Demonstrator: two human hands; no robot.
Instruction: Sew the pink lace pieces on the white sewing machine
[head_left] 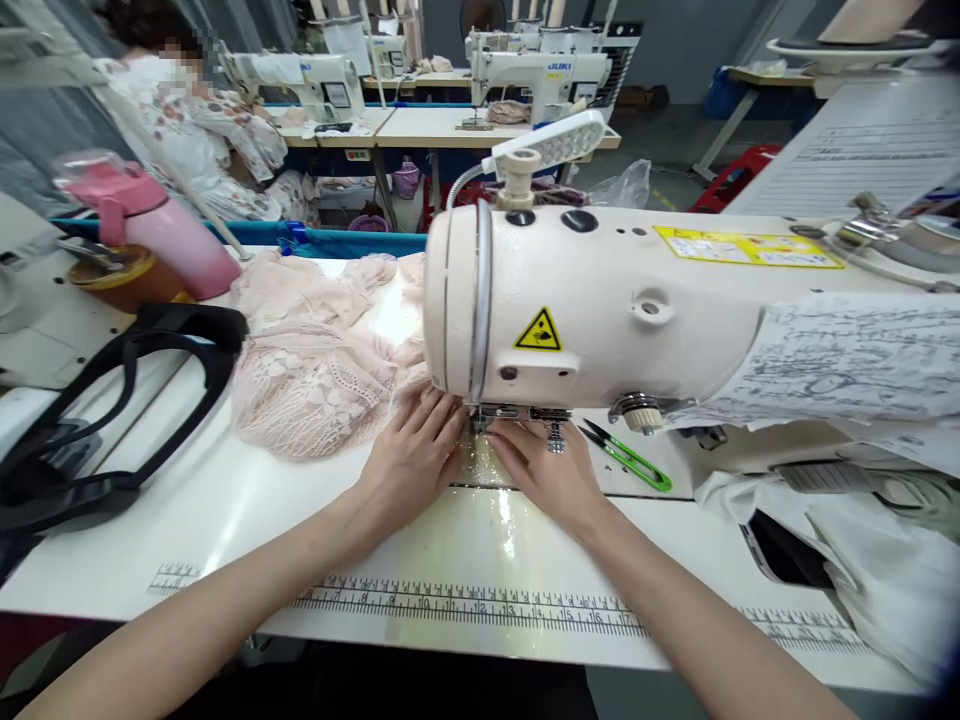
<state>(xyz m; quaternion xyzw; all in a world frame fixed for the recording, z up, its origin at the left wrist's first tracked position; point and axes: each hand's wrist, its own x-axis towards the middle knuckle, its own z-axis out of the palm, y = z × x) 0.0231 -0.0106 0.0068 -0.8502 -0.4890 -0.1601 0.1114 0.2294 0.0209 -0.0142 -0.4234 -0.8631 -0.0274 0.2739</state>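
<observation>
My left hand (412, 455) lies flat, fingers stretched out, at the edge of a pale pink lace garment (315, 385), just left of the needle area of a white sewing machine (592, 300). The garment spreads in folds to the left and behind the machine head. On the other side of the presser foot (478, 420), my right hand (551, 470) rests palm down on the machine bed with its thumb toward the needle. Its fingers reach forward, and their tips are partly hidden under the machine head. Green-handled thread snips (630, 455) lie right of that hand.
A ruler strip (480, 605) runs along the table's front. At left are a black strap-like frame (127, 400), a pink thermos (154, 215) and a brown container (127, 275). A phone (787, 550) lies by white cloth (870, 570) at right. Another person (202, 140) sits beyond.
</observation>
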